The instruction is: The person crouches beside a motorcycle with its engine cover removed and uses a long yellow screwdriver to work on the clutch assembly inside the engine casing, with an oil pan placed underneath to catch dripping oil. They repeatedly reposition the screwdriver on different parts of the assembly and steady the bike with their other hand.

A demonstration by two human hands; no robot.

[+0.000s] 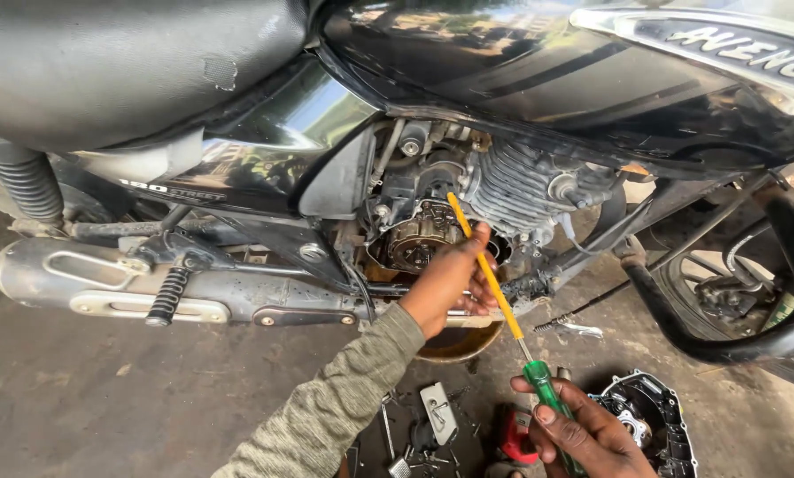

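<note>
The left hand (450, 281), mid-frame, curls loosely around the yellow shaft against the open engine (419, 235); the right hand (592, 434), at the lower right, grips the green handle of the screwdriver (494, 288). The black motorcycle (521, 71) fills the upper frame. A removed engine cover (658, 412) lies at the lower right.

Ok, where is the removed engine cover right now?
In the head view, the engine cover lies on the ground at lower right, beside the right hand holding the screwdriver.
</note>
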